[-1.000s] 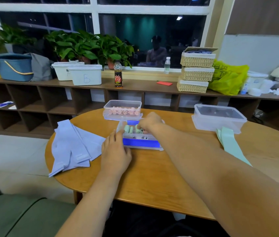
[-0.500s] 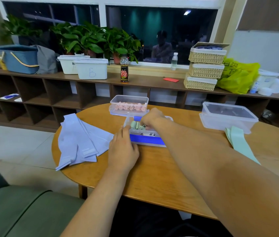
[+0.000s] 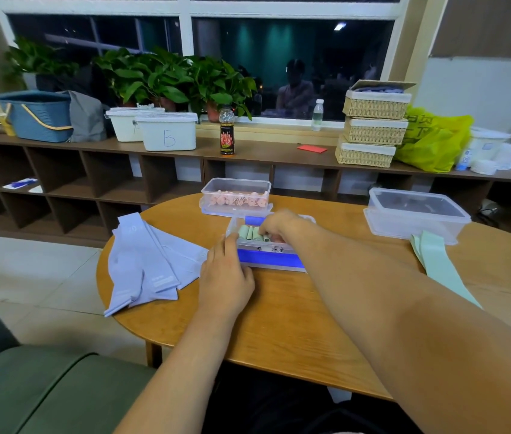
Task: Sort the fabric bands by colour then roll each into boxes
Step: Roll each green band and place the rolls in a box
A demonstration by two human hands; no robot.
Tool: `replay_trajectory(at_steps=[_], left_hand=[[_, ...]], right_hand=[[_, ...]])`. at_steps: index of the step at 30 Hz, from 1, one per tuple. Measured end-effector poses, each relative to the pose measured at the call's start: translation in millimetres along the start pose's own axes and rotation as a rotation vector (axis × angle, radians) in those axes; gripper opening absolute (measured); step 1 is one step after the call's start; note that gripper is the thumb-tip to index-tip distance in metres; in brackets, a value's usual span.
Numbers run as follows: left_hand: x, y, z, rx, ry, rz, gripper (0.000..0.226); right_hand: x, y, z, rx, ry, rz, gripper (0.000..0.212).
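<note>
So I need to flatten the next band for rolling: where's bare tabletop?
Bare table lies between the forearms, from the green-roll box to the near edge, and between that box and the lidded box. Lilac bands cover the left; the left hand and right hand crowd the centre.

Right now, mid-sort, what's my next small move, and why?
Probably lift the right hand out and reach for the flat green bands lying off to the right: it is down among the green rolls in the box, the left hand rests against that box, and those bands lie unrolled.
</note>
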State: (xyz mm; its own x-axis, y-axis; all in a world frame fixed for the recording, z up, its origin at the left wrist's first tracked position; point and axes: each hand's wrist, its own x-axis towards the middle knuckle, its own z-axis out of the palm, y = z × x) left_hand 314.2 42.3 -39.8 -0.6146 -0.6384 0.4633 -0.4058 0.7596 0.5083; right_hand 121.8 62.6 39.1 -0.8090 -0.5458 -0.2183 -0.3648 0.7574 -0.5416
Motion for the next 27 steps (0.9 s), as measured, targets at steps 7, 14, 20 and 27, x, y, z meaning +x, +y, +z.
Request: replay_trajectory(at_steps=[7, 14, 20, 27], left_hand=[[0, 2, -1, 0.043, -0.027, -0.027, 0.07], [-18, 34, 6, 0.153, 0.074, 0.41, 0.047], [-34, 86, 39, 0.039, -0.066, 0.603, 0.034], [-56, 168, 80, -0.073, -0.303, 0.755, 0.035]], right_hand=[[-12, 7, -14, -0.075, 0.122, -0.051, 0.029], [-83, 54, -44, 0.372, 0.192, -0.263, 0.014], [-134, 171, -74, 0.44, 0.269, -0.206, 0.008], [-158, 275, -123, 0.582, 0.391, -0.102, 0.01]])
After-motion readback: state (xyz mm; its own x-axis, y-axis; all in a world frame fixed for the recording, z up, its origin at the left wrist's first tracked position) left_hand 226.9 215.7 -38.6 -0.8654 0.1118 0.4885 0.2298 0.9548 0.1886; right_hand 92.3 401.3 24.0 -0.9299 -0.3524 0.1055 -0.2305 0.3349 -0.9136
